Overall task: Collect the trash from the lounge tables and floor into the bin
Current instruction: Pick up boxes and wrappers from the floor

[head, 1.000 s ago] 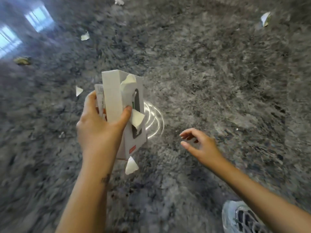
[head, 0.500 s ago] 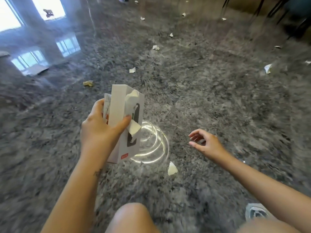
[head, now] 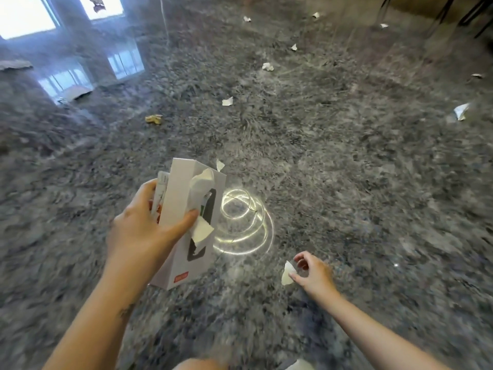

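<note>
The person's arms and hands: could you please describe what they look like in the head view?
Both arms are bare, with no sleeves in view. The left hand and right hand wear no gloves; no rings, watch or bracelet show. A small dark tattoo-like mark sits on the left forearm.

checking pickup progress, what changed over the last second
The right hand went down to the white paper scrap on the floor and now pinches it; before, it hovered empty. The left hand still grips the white box with torn paper pressed against it.
</note>
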`<act>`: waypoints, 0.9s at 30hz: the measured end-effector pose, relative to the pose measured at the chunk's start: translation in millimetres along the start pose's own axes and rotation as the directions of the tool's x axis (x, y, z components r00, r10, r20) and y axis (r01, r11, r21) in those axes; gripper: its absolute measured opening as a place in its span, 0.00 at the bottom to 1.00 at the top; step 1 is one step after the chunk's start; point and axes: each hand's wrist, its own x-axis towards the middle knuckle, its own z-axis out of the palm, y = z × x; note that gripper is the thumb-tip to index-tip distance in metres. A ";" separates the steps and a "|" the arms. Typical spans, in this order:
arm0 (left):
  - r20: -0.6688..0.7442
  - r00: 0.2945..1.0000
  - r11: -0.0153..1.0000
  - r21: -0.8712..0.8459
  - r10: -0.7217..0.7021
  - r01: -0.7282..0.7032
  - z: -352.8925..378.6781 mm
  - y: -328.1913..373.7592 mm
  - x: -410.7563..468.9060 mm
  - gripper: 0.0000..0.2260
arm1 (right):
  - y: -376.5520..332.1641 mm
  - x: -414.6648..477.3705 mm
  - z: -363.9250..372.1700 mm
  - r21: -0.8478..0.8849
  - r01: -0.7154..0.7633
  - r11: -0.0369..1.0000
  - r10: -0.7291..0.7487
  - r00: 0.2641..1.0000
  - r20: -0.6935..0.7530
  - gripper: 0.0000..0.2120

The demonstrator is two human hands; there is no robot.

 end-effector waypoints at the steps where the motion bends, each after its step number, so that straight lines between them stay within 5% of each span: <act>1: 0.005 1.000 1.000 0.003 -0.005 0.005 2.6 -6.6 -0.7 0.22 | 3.7 1.8 7.2 -0.021 -0.016 1.000 0.016 1.000 -0.008 0.14; 9: 0.027 0.995 0.996 -0.010 -0.093 0.093 16.8 -42.6 -7.2 0.21 | 14.3 7.8 38.9 -0.201 -0.088 0.976 0.079 0.996 -0.051 0.18; 14: 0.049 0.991 0.992 -0.020 -0.122 0.124 21.0 -53.6 -10.7 0.24 | 14.7 7.3 48.2 -0.016 -0.123 0.992 0.120 0.984 -0.134 0.21; 19: 0.049 0.989 0.989 -0.048 -0.138 0.140 20.1 -56.9 -11.0 0.26 | -4.5 7.7 39.0 0.156 -0.130 0.979 0.146 0.985 -0.093 0.13; 22: 0.056 0.987 0.985 -0.083 -0.149 0.153 14.2 -52.8 -9.8 0.24 | -63.9 6.6 10.4 0.469 -0.005 0.883 0.024 0.999 -0.034 0.12; 24: 0.057 0.987 0.980 -0.123 -0.151 0.157 8.7 -44.7 -8.7 0.23 | -118.4 0.0 -15.8 0.704 0.087 0.705 -0.143 0.989 0.021 0.12; 27: 0.077 0.986 0.962 -0.223 -0.147 0.161 -1.4 -24.6 -8.1 0.21 | -188.2 -13.2 -48.3 0.811 0.167 0.561 -0.388 0.918 0.079 0.12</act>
